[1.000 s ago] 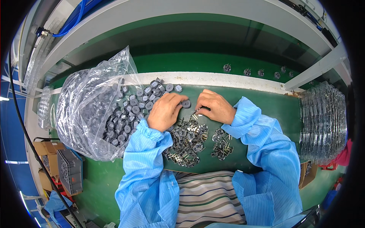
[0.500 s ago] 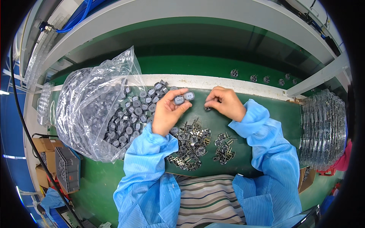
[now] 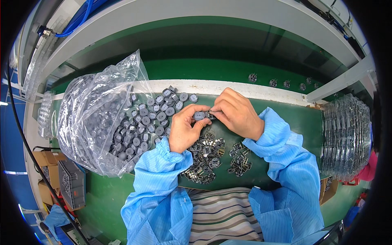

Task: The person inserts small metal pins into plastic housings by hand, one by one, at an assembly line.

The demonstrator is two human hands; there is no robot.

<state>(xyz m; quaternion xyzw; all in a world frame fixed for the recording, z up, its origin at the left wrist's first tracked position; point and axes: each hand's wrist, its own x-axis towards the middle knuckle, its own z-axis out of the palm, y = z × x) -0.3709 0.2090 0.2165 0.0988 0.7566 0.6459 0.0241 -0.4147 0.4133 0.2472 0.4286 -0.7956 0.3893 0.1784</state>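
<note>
The green bench (image 3: 286, 118) has bare room only right of the hands, up to the white rail (image 3: 245, 87). The left hand (image 3: 183, 130) pinches a grey round cap (image 3: 199, 116), its flat face up (long axis unclear); the right hand (image 3: 237, 112) pinches a small metal part (image 3: 211, 115) against it. A crumpled clear bag (image 3: 90, 118) of caps lies left.

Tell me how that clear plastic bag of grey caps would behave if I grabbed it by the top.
The clear plastic bag looks thin and crinkled, so probably floppy. Its mouth lies open toward the loose grey caps, so lifting would likely spill more.
</note>
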